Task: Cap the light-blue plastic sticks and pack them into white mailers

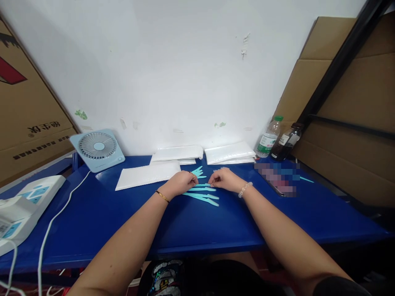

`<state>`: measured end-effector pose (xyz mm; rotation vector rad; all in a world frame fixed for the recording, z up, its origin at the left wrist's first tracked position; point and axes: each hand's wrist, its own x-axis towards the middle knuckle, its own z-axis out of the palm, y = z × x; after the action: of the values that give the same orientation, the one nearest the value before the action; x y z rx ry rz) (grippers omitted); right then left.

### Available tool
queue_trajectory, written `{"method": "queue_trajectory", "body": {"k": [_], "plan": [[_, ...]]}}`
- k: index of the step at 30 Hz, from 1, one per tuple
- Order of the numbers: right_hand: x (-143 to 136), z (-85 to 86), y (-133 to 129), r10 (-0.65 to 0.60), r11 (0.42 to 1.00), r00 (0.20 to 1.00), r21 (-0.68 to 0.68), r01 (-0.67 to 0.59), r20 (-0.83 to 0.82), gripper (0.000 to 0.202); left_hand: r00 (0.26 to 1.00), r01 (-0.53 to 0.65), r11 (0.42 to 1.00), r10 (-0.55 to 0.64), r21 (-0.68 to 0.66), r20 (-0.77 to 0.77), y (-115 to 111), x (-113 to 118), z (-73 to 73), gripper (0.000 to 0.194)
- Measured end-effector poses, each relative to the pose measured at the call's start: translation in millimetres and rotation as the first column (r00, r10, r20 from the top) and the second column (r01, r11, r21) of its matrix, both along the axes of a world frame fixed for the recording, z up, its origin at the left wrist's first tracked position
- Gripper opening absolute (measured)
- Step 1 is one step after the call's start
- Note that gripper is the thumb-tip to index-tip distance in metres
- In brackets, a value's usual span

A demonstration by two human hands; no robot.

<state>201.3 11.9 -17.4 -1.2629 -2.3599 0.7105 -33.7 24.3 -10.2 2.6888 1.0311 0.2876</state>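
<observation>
Several slim turquoise sticks (203,199) with narrow, slightly bent ends lie fanned out on the blue table (212,230); their exact kind is too small to make out. My left hand (182,183) is closed over the left part of the sticks, hiding some of them. Facing it, my right hand (226,180) has thumb and fingertips pinched at the right end of one turquoise stick (202,185). That stick spans the gap between both hands. More turquoise stick ends (198,171) show just behind my left hand.
White flat packets (145,176) lie left of my hands, and more packets (230,153) lie along the wall. A blue fan (98,146) and a power strip (33,205) with cables are at left. Two bottles (269,139) and a blurred phone (271,181) are at right.
</observation>
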Motion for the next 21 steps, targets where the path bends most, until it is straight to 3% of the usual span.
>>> {"method": "queue_trajectory", "body": {"k": [2,4,7,9,16,21], "plan": [[6.0,2.7,0.8,0.014,0.999,1.0,-0.052,-0.014,-0.004,0.014,1.0,0.003,0.998,-0.003,-0.06,0.001,-0.7,-0.3,1.1,0.024],[15.2,4.9,3.7,-0.071,0.997,0.997,-0.039,0.07,-0.032,0.014,0.999,-0.042,0.998,0.042,-0.047,-0.013,-0.3,-1.8,1.5,0.022],[28.1,5.3,9.5,-0.303,0.949,0.952,0.083,0.305,-0.041,0.013,0.981,-0.183,0.978,0.189,0.102,-0.047,2.6,-5.1,0.1,0.022],[31.3,3.4,12.4,-0.375,0.916,0.927,0.157,0.369,0.015,0.013,0.961,-0.249,0.951,0.266,0.184,-0.072,5.0,-6.7,-1.5,0.022],[13.0,-8.6,17.0,-0.359,0.914,0.92,0.259,0.313,0.156,0.009,0.936,-0.318,0.929,0.34,0.19,-0.095,7.5,-4.9,-5.5,0.016],[10.2,-13.1,18.5,-0.289,0.951,0.954,0.144,0.275,0.082,0.007,0.936,-0.338,0.936,0.345,0.103,-0.064,7.8,-4.1,-6.0,0.015]]}}
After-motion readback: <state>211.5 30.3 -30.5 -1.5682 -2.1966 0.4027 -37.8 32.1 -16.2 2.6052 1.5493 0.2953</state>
